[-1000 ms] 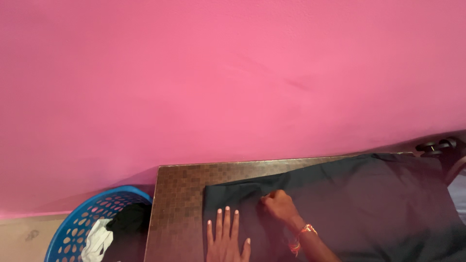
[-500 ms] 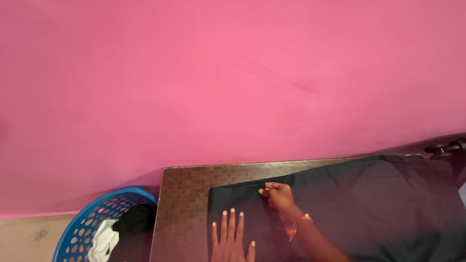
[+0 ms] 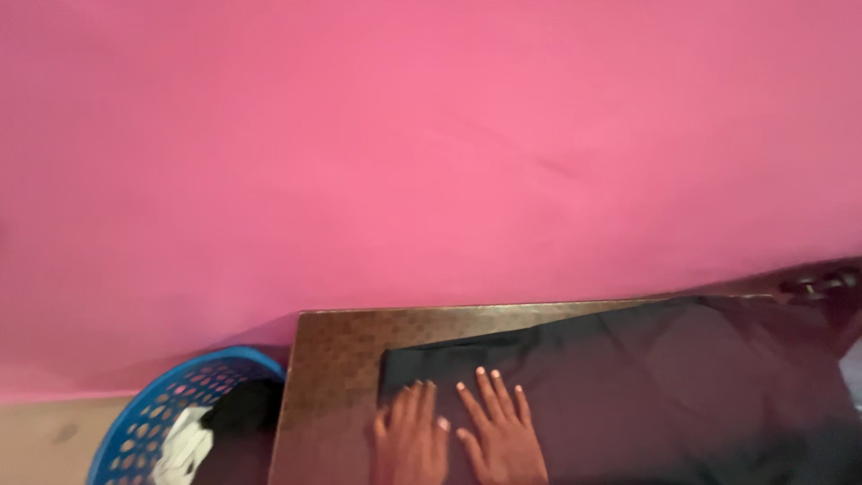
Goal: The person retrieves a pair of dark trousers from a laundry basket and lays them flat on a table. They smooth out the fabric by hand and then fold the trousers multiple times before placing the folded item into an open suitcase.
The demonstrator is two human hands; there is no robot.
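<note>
A dark grey cloth [image 3: 646,377] lies spread flat on a brown patterned table [image 3: 337,377], its left edge a little in from the table's left end. My left hand [image 3: 411,440] rests palm down on the cloth's left edge, fingers together. My right hand [image 3: 498,431] lies flat right beside it on the cloth, fingers spread. Neither hand holds anything. Both wrists are cut off by the bottom of the frame.
A blue perforated laundry basket [image 3: 144,422] stands on the floor left of the table, with white and dark clothes in it. A pink wall [image 3: 431,153] fills the view behind the table. A dark object [image 3: 822,283] sits at the table's far right end.
My right hand has let go of the cloth's top edge and come down flat beside my left hand. The view has shifted slightly.
</note>
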